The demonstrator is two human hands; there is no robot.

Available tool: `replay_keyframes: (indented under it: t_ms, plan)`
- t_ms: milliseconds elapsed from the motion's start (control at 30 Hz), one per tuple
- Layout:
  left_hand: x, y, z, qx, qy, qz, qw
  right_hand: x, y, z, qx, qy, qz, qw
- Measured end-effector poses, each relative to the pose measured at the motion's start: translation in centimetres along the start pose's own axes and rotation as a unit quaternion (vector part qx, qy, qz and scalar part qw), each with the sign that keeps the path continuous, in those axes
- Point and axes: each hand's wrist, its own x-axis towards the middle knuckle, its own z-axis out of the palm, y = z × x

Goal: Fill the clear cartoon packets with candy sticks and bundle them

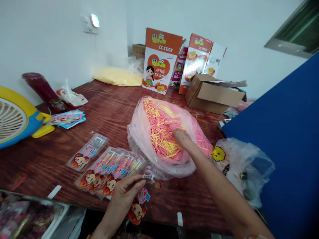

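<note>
My right hand (181, 136) reaches into a big clear plastic bag (139, 139) full of thin pink and yellow sticks (161, 126); its fingers are buried among them. My left hand (124, 194) holds a small clear packet (139, 205) printed with a cartoon face near the table's front edge, thumb and fingers pinched on its top. Just left of that hand lies a fanned row of filled packets (112, 169), and one single packet (87, 152) lies further left.
On the brown wooden table (109, 106) stand orange CC Stick boxes (160, 61), an open cardboard box (214, 94), a yellow-blue fan (17, 116), a dark red bottle (41, 86) and a pile of flat packets (66, 118). A blue panel (286, 132) stands on the right.
</note>
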Motion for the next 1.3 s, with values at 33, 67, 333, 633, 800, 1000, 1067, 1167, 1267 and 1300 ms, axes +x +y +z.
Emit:
replay_keyframes:
  t_ms: [33, 67, 333, 633, 800, 1000, 1067, 1167, 1267, 1300]
  plan:
    - [0.1, -0.1, 0.0, -0.001, -0.001, -0.001, 1.000, 0.1, -0.3, 0.0, 0.001, 0.006, 0.002, 1.000]
    - [0.1, -0.2, 0.0, -0.003, 0.000, -0.002, 1.000, 0.2, -0.6, 0.0, 0.004, 0.011, 0.003, 1.000]
    - [0.2, -0.2, 0.3, -0.007, -0.005, -0.023, 1.000, 1.2, -1.5, 1.8, 0.092, 0.055, 0.021, 0.994]
    - [-0.2, -0.6, 0.0, -0.014, -0.012, -0.048, 0.999, -0.2, 0.8, 2.8, 0.399, 0.091, 0.063, 0.910]
    - [-0.4, -0.3, 0.2, -0.011, -0.012, -0.035, 0.999, -2.4, -1.3, 3.2, 0.576, 0.118, 0.020, 0.809]
    - [-0.7, -0.5, 0.5, 0.007, -0.022, -0.032, 0.999, -4.7, -3.8, 5.6, 0.799, 0.119, 0.049, 0.588]
    - [-0.8, -0.6, 0.6, 0.011, -0.028, -0.033, 0.999, -4.9, -4.1, 6.0, 0.801, 0.110, 0.060, 0.585]
    - [-0.8, -0.6, 0.9, 0.008, -0.032, -0.035, 0.999, -4.9, -4.2, 5.8, 0.800, 0.102, 0.056, 0.589]
    - [-0.7, -0.7, 1.0, -0.001, -0.030, -0.030, 0.999, -5.3, -4.2, 5.4, 0.774, 0.129, 0.019, 0.620]
    - [-0.6, -0.6, 1.1, -0.005, -0.029, -0.026, 0.999, -5.4, -4.2, 5.4, 0.761, 0.141, 0.006, 0.633]
